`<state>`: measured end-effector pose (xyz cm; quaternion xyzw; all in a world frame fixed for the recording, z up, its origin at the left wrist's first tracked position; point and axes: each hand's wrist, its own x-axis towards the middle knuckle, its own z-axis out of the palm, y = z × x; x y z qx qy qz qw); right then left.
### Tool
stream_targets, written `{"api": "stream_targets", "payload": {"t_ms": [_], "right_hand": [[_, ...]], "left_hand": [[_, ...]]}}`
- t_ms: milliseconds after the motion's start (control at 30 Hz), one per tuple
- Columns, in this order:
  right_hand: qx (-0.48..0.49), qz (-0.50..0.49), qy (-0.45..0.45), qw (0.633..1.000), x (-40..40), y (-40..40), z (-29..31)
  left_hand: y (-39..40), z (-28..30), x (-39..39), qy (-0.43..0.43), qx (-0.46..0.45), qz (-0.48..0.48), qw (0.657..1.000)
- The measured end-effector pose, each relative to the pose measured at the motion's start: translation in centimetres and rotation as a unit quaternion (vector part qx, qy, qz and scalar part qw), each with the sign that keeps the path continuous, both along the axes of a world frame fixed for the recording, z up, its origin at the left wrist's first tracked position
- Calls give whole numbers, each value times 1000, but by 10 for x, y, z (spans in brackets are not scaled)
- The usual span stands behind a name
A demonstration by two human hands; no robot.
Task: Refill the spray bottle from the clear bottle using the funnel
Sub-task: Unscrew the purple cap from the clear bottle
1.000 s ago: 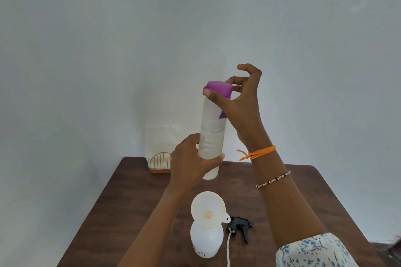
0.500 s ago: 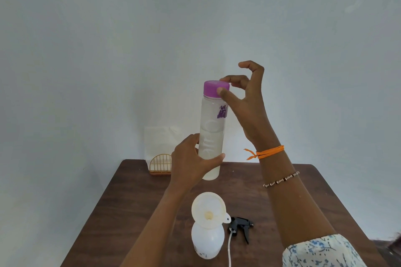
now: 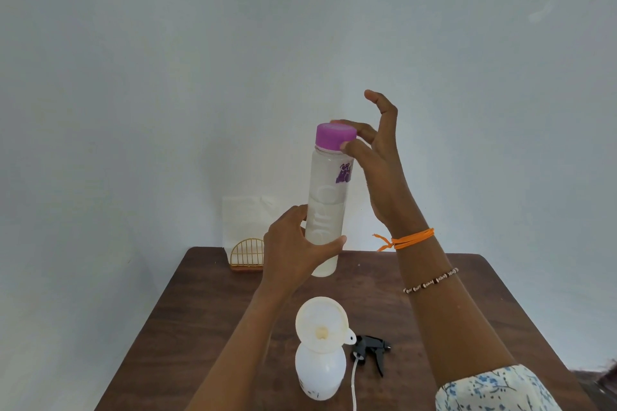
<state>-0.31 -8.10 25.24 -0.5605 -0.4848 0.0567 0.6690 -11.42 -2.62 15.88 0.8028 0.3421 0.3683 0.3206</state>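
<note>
Half the clear bottle (image 3: 325, 210) behind left hand (image 3: 293, 253).

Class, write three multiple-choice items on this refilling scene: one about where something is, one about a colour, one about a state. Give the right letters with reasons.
1. Where is the funnel?
A. In the neck of the spray bottle
B. Flat on the table
C. In the left hand

2. What colour is the cap of the clear bottle?
A. Green
B. Purple
C. Black

3. What state is the clear bottle in?
A. Lying on the table, uncapped
B. Tipped over the funnel, pouring
C. Held upright in the air, cap still on

Answers
1. A: the funnel sits on top of the white spray bottle.
2. B: the cap is purple, with the right hand pinching it.
3. C: the left hand grips the lower body well above the table, and the cap sits on the neck.
</note>
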Motion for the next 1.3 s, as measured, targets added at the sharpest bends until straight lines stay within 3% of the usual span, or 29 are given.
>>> {"api": "stream_targets", "payload": {"t_ms": [200,433,633,833,1067,1300], "right_hand": [[-24,-77,-37,996,-8,6,1],[-10,-3,-4,1000,-3,4,0],[2,-74,-13,997,-8,9,1],[21,-22,6,1000,-4,7,0],[11,-101,-19,995,-11,6,3],[-9,-67,-18,998,-6,7,0]], "left_hand": [[0,1,-1,8,1,6,1000],[1,2,0,6,1,4,1000],[0,2,2,11,-3,5,1000],[1,1,1,10,-11,2,1000],[0,1,2,8,-9,-1,1000],[-1,-1,3,5,-10,-2,1000]]}}
